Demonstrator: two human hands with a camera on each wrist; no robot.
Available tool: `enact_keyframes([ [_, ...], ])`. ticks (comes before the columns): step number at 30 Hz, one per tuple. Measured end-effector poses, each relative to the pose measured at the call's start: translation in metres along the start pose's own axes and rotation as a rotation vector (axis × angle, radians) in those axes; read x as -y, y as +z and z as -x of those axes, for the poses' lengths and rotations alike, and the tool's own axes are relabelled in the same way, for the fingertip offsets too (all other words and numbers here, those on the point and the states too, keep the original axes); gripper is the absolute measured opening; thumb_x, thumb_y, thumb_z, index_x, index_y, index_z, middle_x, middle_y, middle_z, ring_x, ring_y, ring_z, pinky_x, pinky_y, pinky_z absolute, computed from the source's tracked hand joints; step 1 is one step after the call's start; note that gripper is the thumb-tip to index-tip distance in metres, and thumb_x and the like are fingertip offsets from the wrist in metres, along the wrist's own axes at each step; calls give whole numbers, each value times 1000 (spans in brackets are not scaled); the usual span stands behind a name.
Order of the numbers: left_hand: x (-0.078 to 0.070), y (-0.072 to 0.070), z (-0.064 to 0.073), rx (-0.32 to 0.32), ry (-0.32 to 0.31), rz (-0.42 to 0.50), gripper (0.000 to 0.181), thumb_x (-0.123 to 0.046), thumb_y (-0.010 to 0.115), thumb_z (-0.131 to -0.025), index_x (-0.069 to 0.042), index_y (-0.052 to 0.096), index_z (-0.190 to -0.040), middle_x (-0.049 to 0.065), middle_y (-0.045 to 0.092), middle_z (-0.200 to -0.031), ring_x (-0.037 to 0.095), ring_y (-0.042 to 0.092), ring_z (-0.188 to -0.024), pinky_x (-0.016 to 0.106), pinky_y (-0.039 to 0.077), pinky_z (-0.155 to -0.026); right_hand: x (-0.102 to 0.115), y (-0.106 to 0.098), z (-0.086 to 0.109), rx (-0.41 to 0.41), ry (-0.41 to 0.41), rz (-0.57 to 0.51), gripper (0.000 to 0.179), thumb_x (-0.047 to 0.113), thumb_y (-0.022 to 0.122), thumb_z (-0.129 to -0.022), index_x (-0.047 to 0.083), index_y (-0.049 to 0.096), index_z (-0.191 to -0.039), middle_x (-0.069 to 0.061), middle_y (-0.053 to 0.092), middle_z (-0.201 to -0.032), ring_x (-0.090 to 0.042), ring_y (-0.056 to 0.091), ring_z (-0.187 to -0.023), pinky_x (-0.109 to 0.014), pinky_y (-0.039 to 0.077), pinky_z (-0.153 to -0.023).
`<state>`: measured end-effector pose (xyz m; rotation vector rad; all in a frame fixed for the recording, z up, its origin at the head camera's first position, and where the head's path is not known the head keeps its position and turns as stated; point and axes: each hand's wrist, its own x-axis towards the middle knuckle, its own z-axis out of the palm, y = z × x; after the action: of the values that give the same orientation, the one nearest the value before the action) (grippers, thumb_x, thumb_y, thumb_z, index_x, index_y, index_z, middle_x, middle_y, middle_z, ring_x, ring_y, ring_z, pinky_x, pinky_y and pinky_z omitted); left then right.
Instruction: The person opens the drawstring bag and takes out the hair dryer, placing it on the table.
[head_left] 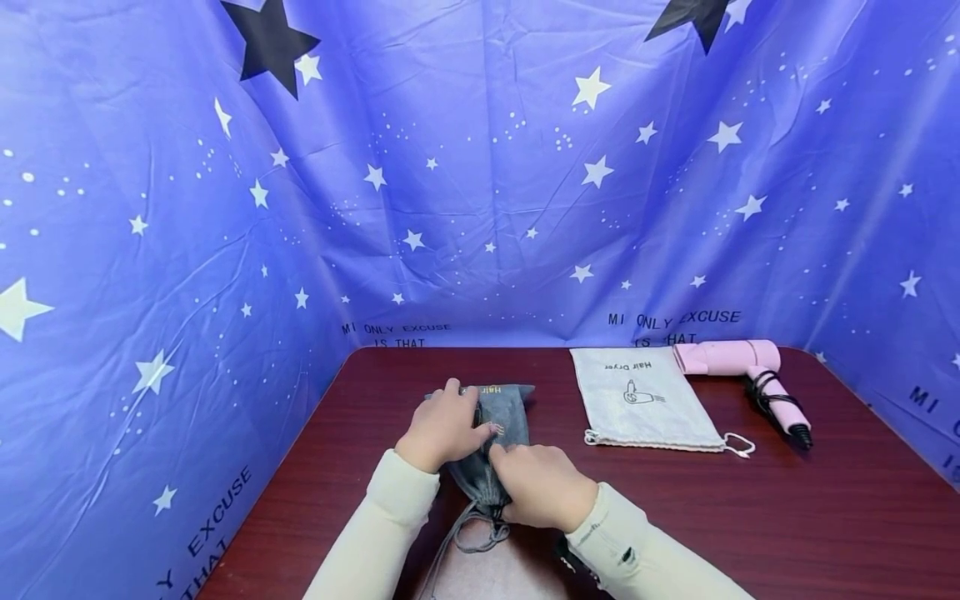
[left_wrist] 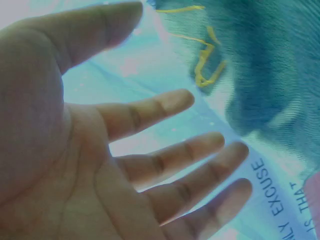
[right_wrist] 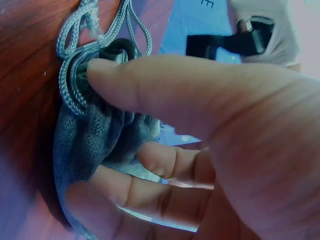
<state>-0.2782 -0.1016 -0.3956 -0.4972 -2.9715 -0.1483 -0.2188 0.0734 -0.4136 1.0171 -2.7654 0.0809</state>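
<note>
A dark grey drawstring bag [head_left: 512, 414] with gold lettering lies on the table in front of me, its corded neck toward me. My left hand [head_left: 444, 427] is over its left side in the head view; in the left wrist view the fingers [left_wrist: 172, 102] are straight and spread, with the bag [left_wrist: 265, 65] beyond them. My right hand [head_left: 543, 485] holds the bag near its gathered neck. In the right wrist view its thumb [right_wrist: 150, 82] lies by the grey drawcord [right_wrist: 75, 90] and black cord lock, with bent fingers against the cloth. The bag's contents are hidden.
A white drawstring bag [head_left: 645, 408] printed "Hair Dryer" lies flat to the right. Beside it, at the back right, is a pink hair dryer [head_left: 731, 358] with a black cord wound round its handle. A blue starry curtain [head_left: 487, 167] encloses the dark red table [head_left: 847, 500].
</note>
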Motion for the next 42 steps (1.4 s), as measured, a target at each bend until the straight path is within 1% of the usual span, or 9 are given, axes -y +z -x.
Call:
enact_keyframes([
  [4, -1, -2, 13, -65, 113, 1, 19, -30, 68, -93, -12, 64, -96, 4, 59, -92, 19, 59, -73, 38, 51, -61, -2, 2, -1, -4, 7, 9, 56, 38, 94, -62, 10, 65, -100, -2, 69, -85, -21, 69, -73, -42, 55, -59],
  [5, -1, -1, 17, -76, 141, 9, 14, -26, 68, -90, -15, 61, -87, 0, 56, -85, 16, 55, -67, 35, 48, -57, -3, 3, -2, -9, 2, 9, 54, 38, 94, -61, 11, 64, -97, -1, 68, -84, -21, 68, -72, -42, 54, -59],
  [7, 0, 1, 25, -82, 194, 35, 18, -20, 69, -85, -20, 54, -76, -7, 51, -73, 11, 48, -59, 31, 41, -51, -4, 4, -2, -20, -7, 18, 50, 39, 94, -60, 13, 63, -90, -1, 66, -79, -21, 67, -69, -42, 53, -56],
  [11, 3, 7, 39, -47, 305, 80, 23, -16, 73, -76, -24, 52, -69, -14, 48, -64, 5, 43, -54, 25, 37, -48, -6, 7, -1, -20, -13, 18, 46, 40, 92, -60, 15, 61, -84, 0, 64, -73, -21, 64, -62, -41, 49, -51],
  [14, 4, 11, 48, -34, 388, 56, 20, -17, 77, -70, -23, 57, -73, -15, 53, -68, 3, 46, -57, 24, 39, -53, -8, 9, 1, -14, -11, -7, 43, 38, 91, -63, 16, 61, -83, 2, 63, -73, -19, 62, -61, -40, 48, -50],
  [16, 4, 12, 52, -39, 415, 23, 23, -20, 80, -67, -23, 60, -77, -15, 55, -73, 2, 47, -60, 25, 39, -57, -9, 11, 3, -18, -9, -38, 40, 36, 90, -65, 17, 60, -84, 3, 63, -74, -17, 61, -62, -38, 47, -51],
  [20, 4, 16, 55, -70, 412, -29, 35, -31, 89, -61, -23, 61, -80, -15, 56, -78, 3, 50, -64, 27, 40, -58, -12, 17, 6, -38, -5, -107, 36, 33, 87, -69, 20, 57, -83, 9, 58, -73, -11, 56, -61, -34, 43, -50],
  [27, 4, 28, 52, -109, 383, -43, 47, -41, 96, -58, -26, 54, -73, -18, 49, -71, 1, 45, -60, 26, 40, -56, -19, 26, 10, -95, -11, -187, 38, 29, 86, -68, 25, 49, -73, 15, 43, -70, -4, 40, -59, -25, 34, -48],
  [42, 6, 28, 57, -171, 376, 13, 29, -33, 86, -63, -30, 57, -67, -23, 48, -62, 0, 43, -58, 27, 33, -60, -21, 20, 9, -111, -27, -166, 33, 31, 87, -69, 26, 55, -71, 14, 45, -75, -5, 43, -62, -26, 37, -52],
])
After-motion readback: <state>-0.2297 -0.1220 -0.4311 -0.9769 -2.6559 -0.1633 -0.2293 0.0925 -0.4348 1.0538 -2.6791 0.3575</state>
